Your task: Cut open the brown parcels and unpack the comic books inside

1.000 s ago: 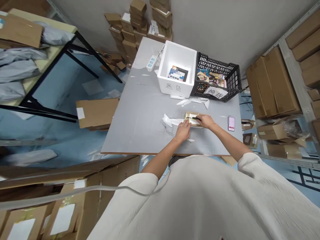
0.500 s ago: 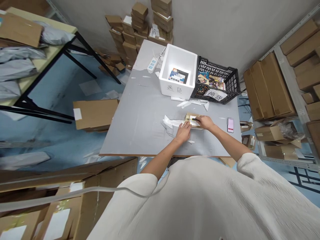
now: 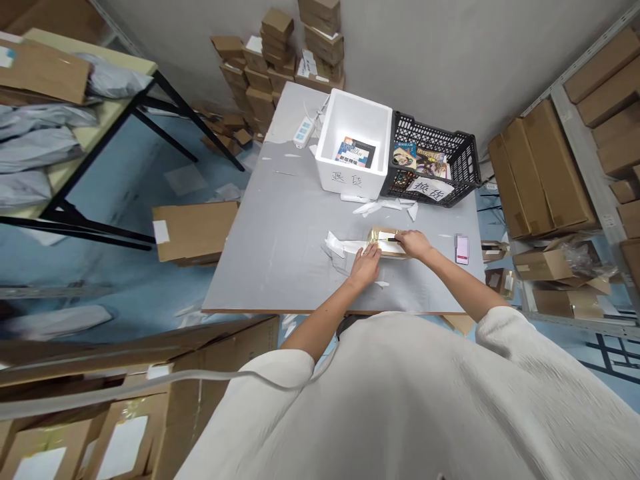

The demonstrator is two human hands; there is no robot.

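A small cardboard box (image 3: 395,249) with clear tape and a white label lies on the grey table (image 3: 280,247) in front of me. My left hand (image 3: 365,264) grips its near left corner, fingers on the top edge. In my right hand (image 3: 415,245) is a utility knife (image 3: 389,239), which lies over the box top and points left. Whether the blade has gone into the tape is too small to tell. Torn white wrapping (image 3: 336,244) spreads out left of the box and partly under it.
Behind the box stand a white foam bin (image 3: 351,177) and a black plastic crate (image 3: 457,175), both with books inside. A phone (image 3: 462,249) lies at the right, a power strip (image 3: 304,132) at the back left. Shelving (image 3: 583,143) with cartons lines the right side.
My right hand has drawn the utility knife slightly to the right over the box. My left hand keeps its place on the box. The view has shifted a little.
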